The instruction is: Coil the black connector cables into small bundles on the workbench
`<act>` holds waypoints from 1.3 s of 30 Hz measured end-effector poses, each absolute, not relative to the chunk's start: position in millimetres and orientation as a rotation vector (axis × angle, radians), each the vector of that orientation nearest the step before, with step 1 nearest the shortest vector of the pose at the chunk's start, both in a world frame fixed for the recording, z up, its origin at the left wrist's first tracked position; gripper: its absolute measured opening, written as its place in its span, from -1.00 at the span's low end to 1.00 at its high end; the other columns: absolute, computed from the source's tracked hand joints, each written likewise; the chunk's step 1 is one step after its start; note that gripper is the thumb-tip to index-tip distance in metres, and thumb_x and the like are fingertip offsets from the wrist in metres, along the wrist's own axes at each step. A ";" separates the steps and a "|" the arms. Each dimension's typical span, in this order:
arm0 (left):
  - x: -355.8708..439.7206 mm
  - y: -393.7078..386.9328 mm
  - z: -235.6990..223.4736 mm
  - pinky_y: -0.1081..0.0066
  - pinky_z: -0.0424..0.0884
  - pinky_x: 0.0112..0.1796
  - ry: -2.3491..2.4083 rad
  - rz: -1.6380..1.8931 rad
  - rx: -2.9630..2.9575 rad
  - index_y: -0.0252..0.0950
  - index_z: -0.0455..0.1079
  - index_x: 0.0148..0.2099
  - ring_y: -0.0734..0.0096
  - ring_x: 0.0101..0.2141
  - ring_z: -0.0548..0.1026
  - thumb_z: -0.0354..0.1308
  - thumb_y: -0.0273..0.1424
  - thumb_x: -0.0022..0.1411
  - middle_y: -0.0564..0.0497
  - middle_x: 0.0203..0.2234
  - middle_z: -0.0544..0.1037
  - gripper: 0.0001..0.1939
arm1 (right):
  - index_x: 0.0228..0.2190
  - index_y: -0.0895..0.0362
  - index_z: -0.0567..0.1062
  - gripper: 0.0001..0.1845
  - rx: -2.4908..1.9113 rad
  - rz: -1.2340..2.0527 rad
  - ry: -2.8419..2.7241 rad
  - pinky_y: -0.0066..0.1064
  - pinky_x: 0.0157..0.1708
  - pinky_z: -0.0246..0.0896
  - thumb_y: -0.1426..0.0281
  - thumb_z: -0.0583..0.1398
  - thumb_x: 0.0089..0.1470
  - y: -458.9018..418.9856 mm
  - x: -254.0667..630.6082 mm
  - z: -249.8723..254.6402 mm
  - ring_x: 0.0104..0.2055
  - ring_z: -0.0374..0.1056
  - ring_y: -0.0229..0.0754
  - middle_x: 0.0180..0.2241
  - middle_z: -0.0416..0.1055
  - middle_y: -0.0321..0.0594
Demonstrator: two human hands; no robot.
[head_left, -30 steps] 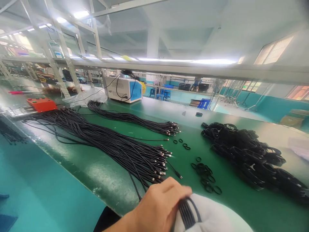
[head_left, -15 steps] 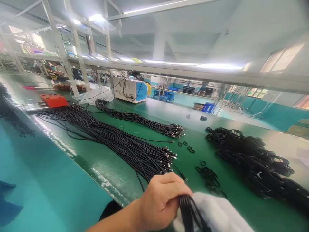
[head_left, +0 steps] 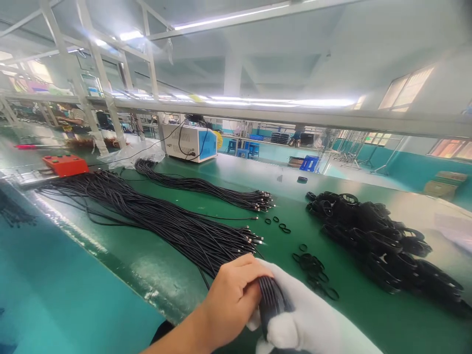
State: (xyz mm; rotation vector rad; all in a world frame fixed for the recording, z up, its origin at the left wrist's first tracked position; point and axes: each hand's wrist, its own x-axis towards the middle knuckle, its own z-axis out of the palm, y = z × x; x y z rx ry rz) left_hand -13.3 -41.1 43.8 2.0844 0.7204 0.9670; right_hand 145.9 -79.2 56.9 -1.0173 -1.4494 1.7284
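My bare left hand (head_left: 234, 295) is closed around a bundle of black cables (head_left: 271, 297) at the bottom of the view. Gloved in white, my right hand (head_left: 295, 314) wraps the same bundle from the right, its thumb and fingers bent over the strands. The lower end of the bundle is hidden by the glove and the frame edge. Just beyond my hands lies a long heap of black cables (head_left: 155, 216) with metal plugs at the near end. A second, thinner bundle of cables (head_left: 206, 187) lies behind it.
Small black rings (head_left: 311, 265) lie right of my hands on the green table (head_left: 173, 280). Farther right is a pile of coiled black cables (head_left: 368, 236). At the back stand a white-and-blue machine (head_left: 191, 142) and a red control box (head_left: 66, 165). A metal shelf frame (head_left: 236, 108) spans above.
My gloved right hand has come up and closed around the held bundle beside my left hand. Both hands have shifted slightly left in view, and the camera has turned a little right.
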 end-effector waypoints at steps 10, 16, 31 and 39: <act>-3.5 -34.8 55.4 0.47 0.34 -0.34 1.037 0.775 1.892 -0.18 0.37 -0.15 0.46 -0.40 0.42 0.04 -0.48 0.14 0.10 -0.40 0.45 -0.78 | -0.26 0.23 0.40 -0.61 -0.605 1.971 -1.097 -0.27 -0.33 0.30 0.29 0.30 -0.14 -66.1 153.0 32.8 -0.34 0.30 -0.22 -0.33 0.33 -0.14; 6.3 -28.8 45.4 0.53 0.33 -0.56 1.096 0.705 1.626 -0.23 0.29 -0.28 0.54 -0.60 0.37 0.05 -0.47 0.05 0.17 -0.56 0.36 -0.87 | -0.34 0.25 0.43 -0.68 -0.587 1.998 -0.984 -0.37 -0.36 0.23 0.29 0.30 -0.13 -63.4 153.2 18.6 -0.38 0.20 -0.30 -0.39 0.27 -0.19; 12.2 -21.5 30.2 0.50 0.19 -0.50 1.316 0.610 1.922 -0.22 0.25 -0.41 0.46 -0.51 0.36 0.04 -0.45 0.05 0.13 -0.56 0.44 -0.97 | -0.38 0.30 0.45 -0.67 -0.869 1.860 -1.112 -0.51 -0.62 0.28 0.31 0.29 -0.19 -58.3 145.1 6.0 -0.59 0.29 -0.31 -0.60 0.33 -0.24; -1.9 -20.5 31.3 0.47 0.23 -0.39 1.224 0.681 2.007 -0.16 0.31 -0.28 0.44 -0.43 0.33 0.09 -0.42 0.07 0.15 -0.45 0.40 -0.89 | -0.38 0.26 0.42 -0.71 -0.636 1.900 -0.825 -0.47 -0.58 0.22 0.27 0.25 -0.07 -53.0 146.6 -7.2 -0.53 0.26 -0.32 -0.48 0.31 -0.21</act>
